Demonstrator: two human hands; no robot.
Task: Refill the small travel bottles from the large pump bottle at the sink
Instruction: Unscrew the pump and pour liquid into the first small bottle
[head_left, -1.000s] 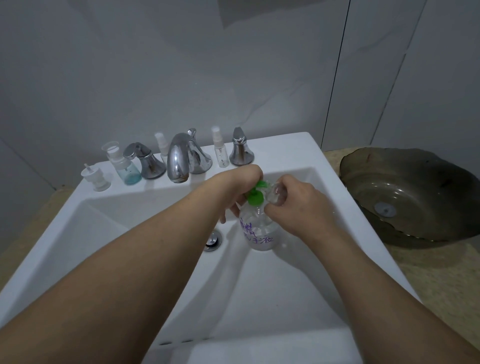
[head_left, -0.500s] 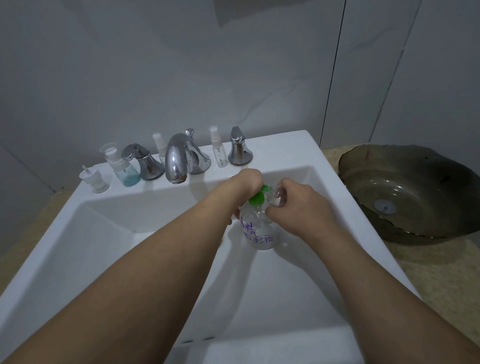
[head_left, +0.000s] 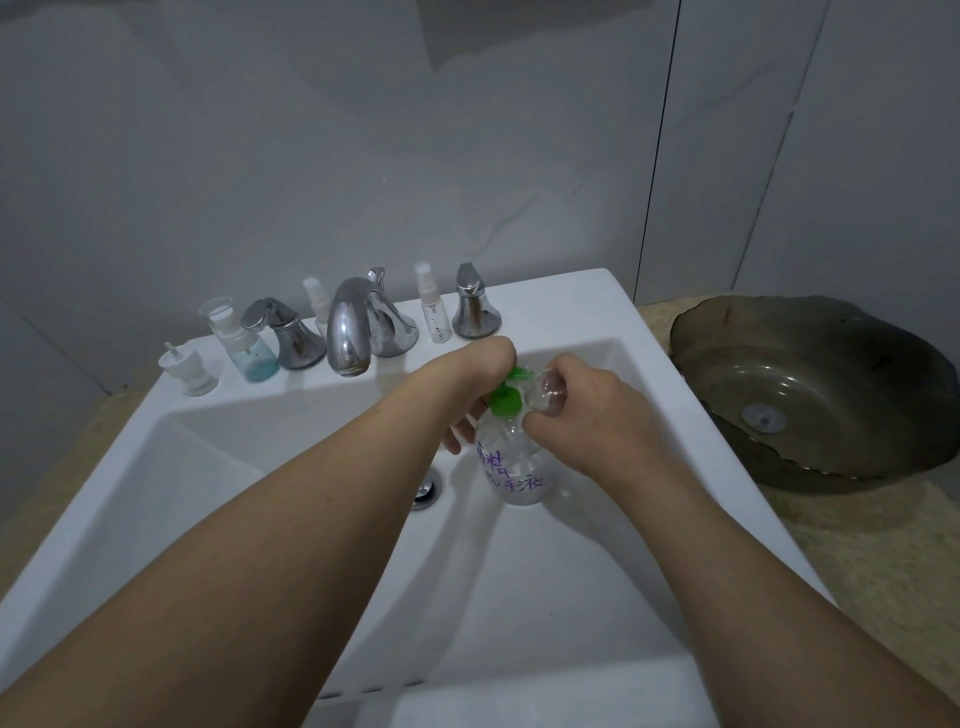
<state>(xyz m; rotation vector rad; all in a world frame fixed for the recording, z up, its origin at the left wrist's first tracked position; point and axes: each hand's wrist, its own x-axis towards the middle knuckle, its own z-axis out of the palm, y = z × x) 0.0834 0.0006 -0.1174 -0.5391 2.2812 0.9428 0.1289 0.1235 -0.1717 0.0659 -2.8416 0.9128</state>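
A: Head view: where is the pump bottle (head_left: 517, 467)?

B: Upright in the sink (head_left: 218, 467). Your left hand (head_left: 483, 384) covers its green pump; your right hand (head_left: 576, 410) clamps a small clear bottle (head_left: 545, 392) beside it.

A: Risk?

B: Misalign it, and liquid probably spills.

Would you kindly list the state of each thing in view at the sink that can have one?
Large pump bottle: upright in the basin, held, green pump fitted.
Small clear bottle: gripped at the pump.
Left hand: on the pump head.
Right hand: closed around the small clear bottle.
Blue-liquid bottle: upright, partly filled.
Spray bottle: upright, sprayer on.
Loose pump cap: standing on the ledge.
Faucet: no water running.
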